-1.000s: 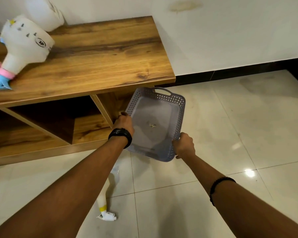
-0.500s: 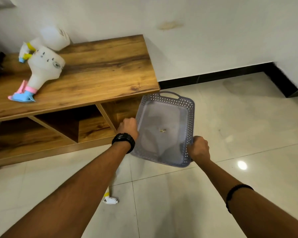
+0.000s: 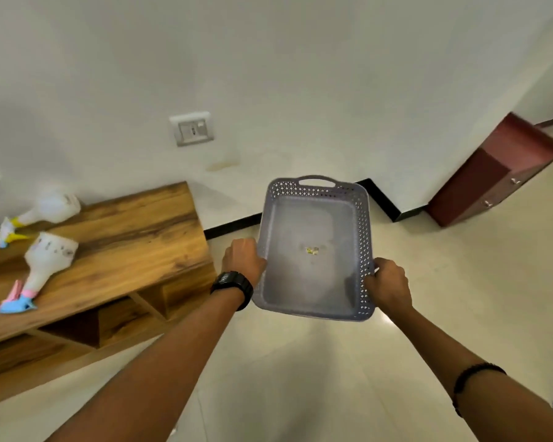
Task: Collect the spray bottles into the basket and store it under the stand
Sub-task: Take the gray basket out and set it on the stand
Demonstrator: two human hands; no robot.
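Centre frame: grey basket [image 3: 315,250] held in air, both hands clamped on its long sides, left hand [image 3: 243,258] on left rim, right hand [image 3: 387,287] on right rim, fingers curled round the edge. Long axis running up-frame, handle at far end. Empty but for a small scrap on the floor of it. Two spray bottles lying on stand [image 3: 134,237] at left of frame: pink-blue bottle [image 3: 47,263] nearer, yellow bottle [image 3: 50,207] behind, upper left. Both well apart from basket, leftward of left hand. Likely next: carry basket left, free left hand for the nearer bottle.
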